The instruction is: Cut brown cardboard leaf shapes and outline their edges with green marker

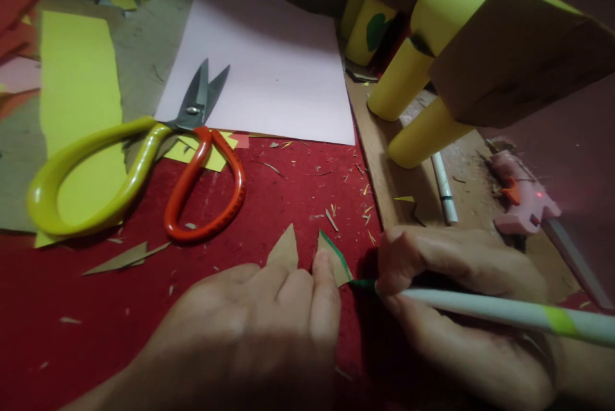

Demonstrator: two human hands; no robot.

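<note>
My left hand (269, 315) lies on the red surface, its fingers bent and pressing down on small pointed pieces of brown cardboard. One cardboard point (284, 251) juts out ahead of the middle fingers. Beneath the index fingertip, another cardboard point (340, 270) has a green line along its right edge. Whether the two points join is hidden under the hand. My right hand (461, 308) is closed around a white marker (500, 312) with a green tip, which touches the lower right corner of the green-edged cardboard.
Scissors (195, 110) with yellow and red handles lie partly open at left, near yellow paper (79, 78) and a white sheet (273, 65). At right stand a cardboard box on yellow tubes (398, 84), a white stick (444, 190) and a pink glue gun (521, 196). Scraps litter the red surface.
</note>
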